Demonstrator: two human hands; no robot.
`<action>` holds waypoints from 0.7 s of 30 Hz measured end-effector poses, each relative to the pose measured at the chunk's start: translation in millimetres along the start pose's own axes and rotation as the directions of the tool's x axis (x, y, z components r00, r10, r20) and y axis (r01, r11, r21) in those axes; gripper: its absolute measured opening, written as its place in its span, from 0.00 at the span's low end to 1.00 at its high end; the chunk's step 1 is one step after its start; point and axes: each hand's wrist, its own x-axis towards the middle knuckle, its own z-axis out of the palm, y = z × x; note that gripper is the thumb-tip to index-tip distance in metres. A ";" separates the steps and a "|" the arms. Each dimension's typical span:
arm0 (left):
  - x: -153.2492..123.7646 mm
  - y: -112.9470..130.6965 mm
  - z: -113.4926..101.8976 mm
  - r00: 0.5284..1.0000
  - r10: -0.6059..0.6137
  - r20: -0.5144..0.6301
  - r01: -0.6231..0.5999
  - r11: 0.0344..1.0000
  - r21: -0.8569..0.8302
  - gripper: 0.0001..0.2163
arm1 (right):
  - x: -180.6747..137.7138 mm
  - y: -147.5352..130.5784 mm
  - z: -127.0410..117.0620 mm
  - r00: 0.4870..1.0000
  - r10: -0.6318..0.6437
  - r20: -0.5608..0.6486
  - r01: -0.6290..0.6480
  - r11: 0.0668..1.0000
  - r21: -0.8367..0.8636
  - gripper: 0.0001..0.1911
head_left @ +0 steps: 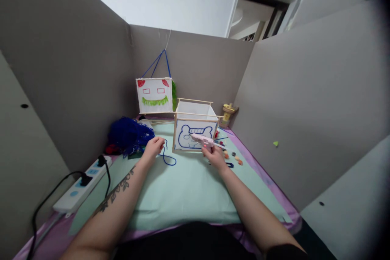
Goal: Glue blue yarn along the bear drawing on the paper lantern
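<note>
My right hand [215, 157] grips a pale pink hot glue gun [204, 141], its nozzle pointing left in front of a white box lantern. The box lantern [195, 146] has a wooden stick frame, an open top and a blue bear-like outline drawn on its front. My left hand [154, 146] is closed in a pinch on blue yarn [169, 159], whose loose end curls over the green table covering. The nozzle seems to overlap the drawing; whether it touches the panel I cannot tell.
Behind hangs a finished-looking lantern [154, 94] with a face, on blue cords. A heap of blue yarn [128, 133] lies left, near a power strip [82, 187]. Small coloured pieces [237, 159] and a yellow object [228, 113] are on the right. Grey partitions [195, 65] enclose the table.
</note>
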 end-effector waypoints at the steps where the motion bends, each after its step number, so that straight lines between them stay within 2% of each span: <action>1: 0.0 0.1 0.1 1.000 0.000 0.002 0.000 1.000 -0.002 0.08 | 0.6 0.2 1.0 1.000 0.001 0.001 -0.001 1.000 0.002 0.16; 21: 0.7 -0.8 -0.4 1.000 0.001 0.005 -0.001 1.000 0.000 0.08 | 6.8 21.1 5.0 0.996 0.087 -0.022 -0.085 0.994 0.071 0.18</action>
